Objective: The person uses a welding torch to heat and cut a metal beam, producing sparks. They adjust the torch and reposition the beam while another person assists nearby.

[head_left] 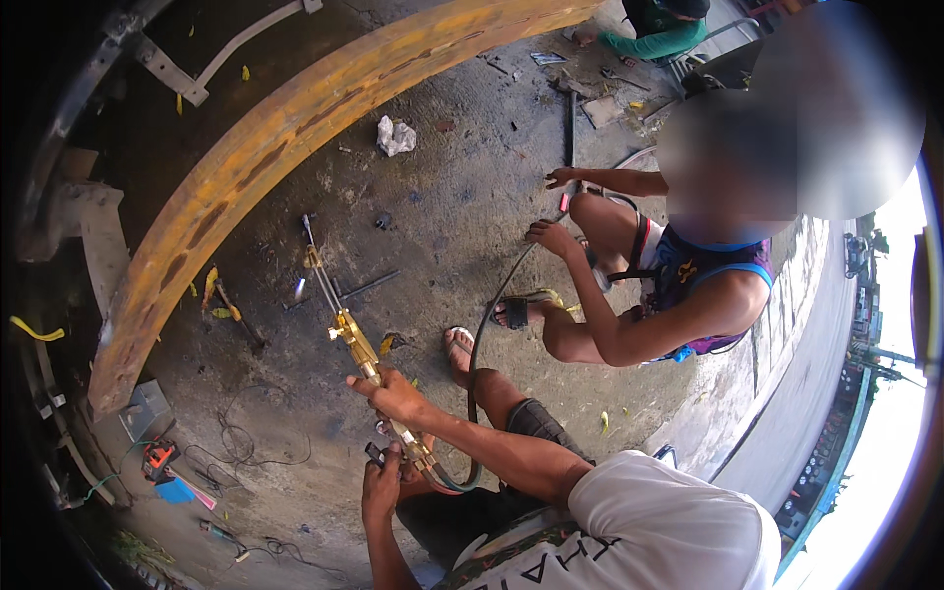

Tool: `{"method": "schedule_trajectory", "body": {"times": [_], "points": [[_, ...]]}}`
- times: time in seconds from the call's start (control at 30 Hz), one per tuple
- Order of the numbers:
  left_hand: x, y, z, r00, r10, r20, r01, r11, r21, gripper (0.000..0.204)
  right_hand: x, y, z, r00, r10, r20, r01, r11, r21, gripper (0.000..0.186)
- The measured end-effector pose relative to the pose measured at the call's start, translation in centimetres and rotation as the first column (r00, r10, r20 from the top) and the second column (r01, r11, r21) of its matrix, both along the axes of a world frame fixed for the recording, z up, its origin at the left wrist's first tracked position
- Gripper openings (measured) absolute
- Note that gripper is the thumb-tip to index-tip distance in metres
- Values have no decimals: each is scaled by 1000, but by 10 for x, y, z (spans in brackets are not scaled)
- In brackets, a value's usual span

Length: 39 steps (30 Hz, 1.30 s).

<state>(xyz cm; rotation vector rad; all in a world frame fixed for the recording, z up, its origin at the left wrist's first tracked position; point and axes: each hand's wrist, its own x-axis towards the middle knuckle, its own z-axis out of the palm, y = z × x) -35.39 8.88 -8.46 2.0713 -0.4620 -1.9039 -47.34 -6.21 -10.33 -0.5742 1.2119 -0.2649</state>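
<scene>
My right hand (393, 395) is wrapped round the handle of a brass cutting torch (356, 344). Its thin tubes point forward and left, over the concrete, toward a long rusty beam. Close by the torch's rear end, my left hand (383, 484) is closed on a small dark object (375, 453), too hidden to name. A dark hose (476, 374) loops from the torch's rear toward a co-worker crouching at the right, whose hand (553, 236) rests on it. Left of the torch tubes shows a small bright bluish-white spot (300, 287).
The rusty yellow-brown beam (231, 197) arcs across the left and top. Metal rods (369, 284), a hammer-like tool (239, 313) and a crumpled white bag (395, 137) lie on the floor. A grey box (147, 411) and cables stand lower left. Another person's green sleeve (654, 42) shows far back.
</scene>
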Motion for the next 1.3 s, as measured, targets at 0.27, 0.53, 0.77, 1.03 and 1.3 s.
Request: {"method": "schedule_trajectory", "body": {"times": [0.27, 0.53, 0.77, 1.03, 1.3], "points": [[-31, 8, 63, 946, 145, -289, -160, 987, -26, 42, -22, 18, 68, 999, -23, -26, 20, 992, -124, 51], [-23, 21, 91, 909, -96, -406, 29, 985, -168, 41, -42, 54, 125, 983, -179, -28, 164, 945, -283, 51], [-36, 1, 133, 838, -370, -400, 266, 919, -292, 36, -69, 66, 166, 935, -351, -51, 297, 853, -429, 50], [-99, -58, 141, 661, -719, -217, 495, 634, -594, 33, -156, 31, 213, 876, -466, 123, 474, 788, -393, 46], [-237, -131, 187, 384, -732, 562, 705, -161, -691, 38, -301, -19, 228, 818, -541, 197, 572, 721, -392, 41]]}}
